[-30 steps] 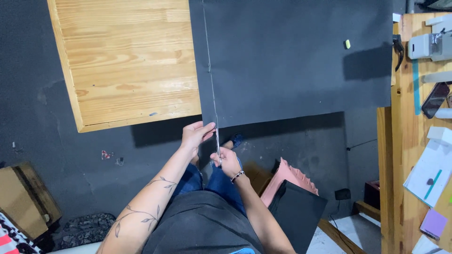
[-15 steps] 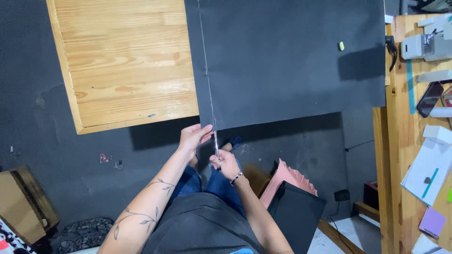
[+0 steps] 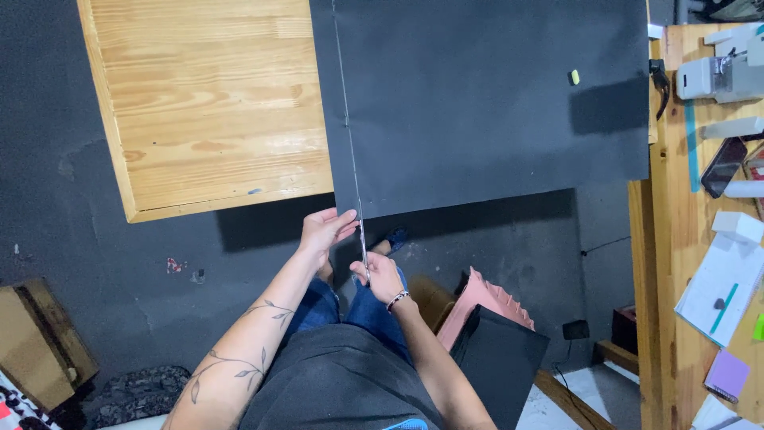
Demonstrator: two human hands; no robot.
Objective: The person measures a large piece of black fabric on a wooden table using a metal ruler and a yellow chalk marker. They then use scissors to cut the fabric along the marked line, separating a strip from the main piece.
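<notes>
Head view, looking down. A large black sheet [image 3: 485, 103] lies flat over the right part of a wooden desk [image 3: 207, 103], its near edge overhanging toward the person. A thin pale line runs from the far edge to the near edge close to the sheet's left side, apparently a marked or cut line.

The left hand [image 3: 322, 231] rests at the near edge just left of this line, fingers together and extended, thumb beneath, lightly pinching the narrow strip. The right hand [image 3: 380, 275] is closed around a slim blade-like tool [image 3: 364, 247] whose tip meets the sheet at the line's near end; the tool's kind cannot be told.

The sheet keeps a straight overhang without drooping, so it is judged light, thin and moderately stiff, likely to crease if bent. Hold is best taken at the near edge, close beside the line, where the material is otherwise unsupported.

A second desk [image 3: 676, 239] stands at right.
</notes>
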